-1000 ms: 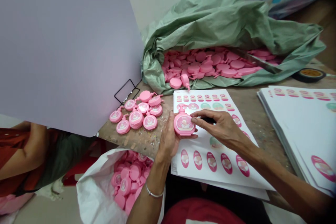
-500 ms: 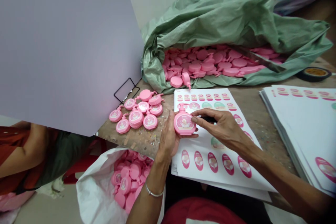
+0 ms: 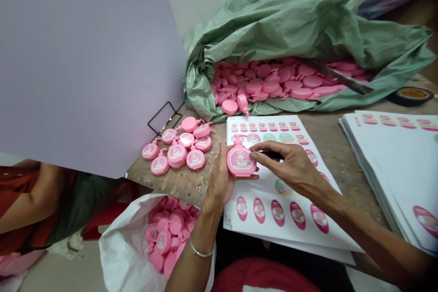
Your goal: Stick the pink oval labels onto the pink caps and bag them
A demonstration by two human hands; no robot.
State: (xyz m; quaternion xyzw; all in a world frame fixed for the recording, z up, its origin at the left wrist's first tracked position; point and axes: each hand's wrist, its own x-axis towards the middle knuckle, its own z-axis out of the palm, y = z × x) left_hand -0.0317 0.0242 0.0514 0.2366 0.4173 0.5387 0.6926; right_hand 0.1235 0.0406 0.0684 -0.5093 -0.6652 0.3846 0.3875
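Note:
A small pink pump bottle (image 3: 241,160) with a round printed label stands upright in my left hand (image 3: 219,178), whose fingers wrap round its left side and underneath. My right hand (image 3: 290,164) is closed round a slim black tool (image 3: 273,154); its kind cannot be made out. Thumb and fingertip of that hand touch the right edge of the label. Below both hands lies a sheet of stickers (image 3: 260,187), with pink ovals and round green and pink labels. Several labelled pink bottles (image 3: 178,154) are piled to the left on the table.
A green sack (image 3: 273,27) full of pink bottles lies open at the back, a metal blade (image 3: 338,76) across its mouth. Right are a sheet stack (image 3: 393,169) and tape roll (image 3: 410,96). A white bag (image 3: 119,237) holds bottles below; a person's arm (image 3: 37,196) shows left.
Hardly anything differs. Both hands keep the same hold on the bottle and the black tool, and the view has shifted very slightly.

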